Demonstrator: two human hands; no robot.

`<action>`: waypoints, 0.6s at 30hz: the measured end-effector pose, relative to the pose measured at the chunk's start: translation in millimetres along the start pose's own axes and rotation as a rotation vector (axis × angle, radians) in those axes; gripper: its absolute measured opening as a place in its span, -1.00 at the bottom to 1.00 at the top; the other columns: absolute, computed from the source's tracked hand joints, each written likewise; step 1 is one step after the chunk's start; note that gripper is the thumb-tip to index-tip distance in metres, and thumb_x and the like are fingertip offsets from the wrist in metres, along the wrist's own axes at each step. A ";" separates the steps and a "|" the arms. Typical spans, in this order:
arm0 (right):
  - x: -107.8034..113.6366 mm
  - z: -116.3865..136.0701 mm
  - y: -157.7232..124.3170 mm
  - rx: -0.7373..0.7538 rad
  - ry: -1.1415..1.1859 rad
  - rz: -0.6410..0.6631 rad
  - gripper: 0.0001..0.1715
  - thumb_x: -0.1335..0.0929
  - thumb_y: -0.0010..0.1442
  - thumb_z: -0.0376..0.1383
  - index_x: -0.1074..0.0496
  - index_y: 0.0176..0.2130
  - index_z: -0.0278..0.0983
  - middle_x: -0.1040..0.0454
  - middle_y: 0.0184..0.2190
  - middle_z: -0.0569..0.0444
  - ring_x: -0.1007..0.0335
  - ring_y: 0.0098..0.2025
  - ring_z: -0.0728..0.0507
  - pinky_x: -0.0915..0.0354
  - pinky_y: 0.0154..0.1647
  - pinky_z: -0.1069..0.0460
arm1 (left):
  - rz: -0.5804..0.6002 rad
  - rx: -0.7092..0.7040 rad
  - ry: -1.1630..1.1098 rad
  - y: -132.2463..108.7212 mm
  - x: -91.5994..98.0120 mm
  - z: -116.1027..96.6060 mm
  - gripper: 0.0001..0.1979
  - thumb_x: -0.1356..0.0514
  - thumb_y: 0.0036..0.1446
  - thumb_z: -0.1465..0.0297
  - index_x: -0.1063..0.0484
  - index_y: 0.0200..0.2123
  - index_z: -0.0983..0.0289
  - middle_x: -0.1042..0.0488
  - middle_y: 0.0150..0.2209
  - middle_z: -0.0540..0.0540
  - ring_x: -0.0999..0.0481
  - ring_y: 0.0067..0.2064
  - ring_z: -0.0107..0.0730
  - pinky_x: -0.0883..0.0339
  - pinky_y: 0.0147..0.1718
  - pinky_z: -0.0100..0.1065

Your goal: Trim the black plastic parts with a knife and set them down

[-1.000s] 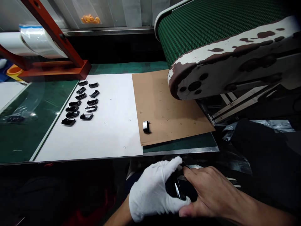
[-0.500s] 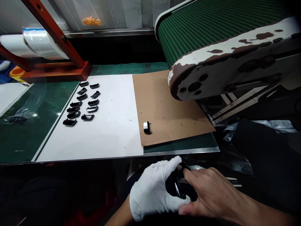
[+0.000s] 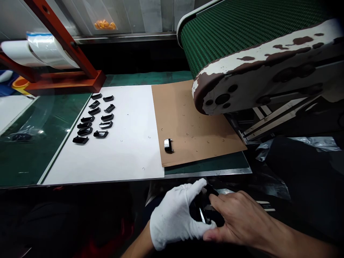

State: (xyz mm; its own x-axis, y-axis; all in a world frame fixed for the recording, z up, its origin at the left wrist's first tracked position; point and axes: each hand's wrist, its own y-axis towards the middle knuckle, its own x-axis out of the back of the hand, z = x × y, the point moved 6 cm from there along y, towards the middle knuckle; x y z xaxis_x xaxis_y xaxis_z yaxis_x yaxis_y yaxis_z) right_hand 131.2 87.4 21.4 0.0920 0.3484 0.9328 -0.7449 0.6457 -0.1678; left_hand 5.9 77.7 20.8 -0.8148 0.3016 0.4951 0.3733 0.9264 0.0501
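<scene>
My left hand (image 3: 174, 218), in a white cotton glove, and my bare right hand (image 3: 239, 218) both grip a glossy black plastic part (image 3: 204, 211) low in the view, below the bench edge. The hands hide most of it. Ahead on a white board (image 3: 129, 157) lie several similar black curved parts in two rows, one group (image 3: 94, 122) with a chrome-faced piece among them. Another black part (image 3: 168, 146) sits alone on a brown cardboard sheet (image 3: 185, 132), well beyond my hands.
A belt machine with a green ribbed belt (image 3: 236, 32) and chipped white-brown housing (image 3: 258, 68) overhangs the cardboard at right. A red frame (image 3: 64, 82) holds a film roll (image 3: 45, 50) at back left. A green mat (image 3: 34, 157) lies left of the board.
My hands have turned the black part slightly, and the left hand has shifted a little to the right. The parts on the board and cardboard stay in place.
</scene>
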 end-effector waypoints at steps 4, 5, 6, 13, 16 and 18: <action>-1.2 2.0 -0.6 0.033 0.034 -0.028 -0.06 0.13 0.16 0.31 -0.36 -0.53 -0.27 -0.44 -0.70 0.06 -0.37 -0.70 -0.13 0.04 -0.67 -0.01 | -0.015 0.035 0.021 -2.5 -2.4 5.3 -0.23 -0.43 -0.15 0.17 -0.28 0.13 0.25 -0.56 -0.10 0.13 -0.58 -0.14 -0.16 -0.46 -0.10 -0.24; -0.4 2.0 -0.9 0.027 0.065 -0.061 -0.08 0.11 0.17 0.31 -0.34 -0.54 -0.26 -0.42 -0.70 0.07 -0.35 -0.70 -0.10 0.02 -0.67 0.00 | -0.032 0.030 0.017 -3.4 -2.5 5.8 -0.22 -0.44 -0.15 0.20 -0.26 0.15 0.25 -0.55 -0.08 0.14 -0.57 -0.10 -0.15 -0.45 -0.07 -0.23; 0.9 1.8 -1.5 0.016 0.103 -0.109 -0.12 0.08 0.17 0.31 -0.32 -0.55 -0.25 -0.41 -0.70 0.08 -0.33 -0.70 -0.08 -0.01 -0.67 0.01 | -0.056 0.017 0.009 -4.4 -2.4 5.9 -0.19 -0.44 -0.14 0.23 -0.23 0.17 0.23 -0.53 -0.05 0.13 -0.55 -0.07 -0.15 -0.43 -0.03 -0.23; 8.5 3.9 -12.1 -0.118 0.398 -0.408 -0.45 -0.28 0.11 0.21 -0.24 -0.44 -0.21 -0.37 -0.65 0.18 -0.31 -0.67 -0.03 -0.25 -0.67 0.09 | -0.236 -0.033 -0.133 -14.0 0.2 9.4 -0.13 -0.38 -0.03 0.18 -0.04 0.28 0.09 -0.49 0.01 0.09 -0.52 -0.02 -0.20 -0.42 0.01 -0.23; 3.7 6.8 -15.0 -0.200 0.550 -0.412 -0.53 -0.34 0.10 0.14 -0.28 -0.32 -0.19 -0.41 -0.62 0.21 -0.32 -0.68 -0.02 -0.29 -0.70 0.14 | -0.277 -0.016 -0.203 -17.3 1.3 13.1 -0.16 -0.37 0.00 0.19 -0.05 0.28 0.11 -0.48 0.01 0.11 -0.52 -0.01 -0.18 -0.41 0.02 -0.21; 2.5 11.3 -16.9 -0.202 0.564 -0.451 -0.56 -0.34 0.13 0.10 -0.31 -0.22 -0.18 -0.34 -0.67 0.26 -0.27 -0.72 0.00 -0.28 -0.72 0.15 | -0.278 0.002 -0.243 -18.3 1.2 15.8 -0.16 -0.38 -0.02 0.19 -0.08 0.28 0.13 -0.46 0.03 0.14 -0.51 0.00 -0.15 -0.41 0.03 -0.18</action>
State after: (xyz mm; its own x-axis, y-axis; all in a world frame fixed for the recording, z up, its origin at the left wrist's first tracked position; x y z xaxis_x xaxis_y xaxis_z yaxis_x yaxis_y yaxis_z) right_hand 136.5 69.7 30.2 0.7248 0.2810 0.6291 -0.4240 0.9016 0.0857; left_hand -8.9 64.7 6.8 -0.9667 0.0825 0.2423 0.1217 0.9809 0.1517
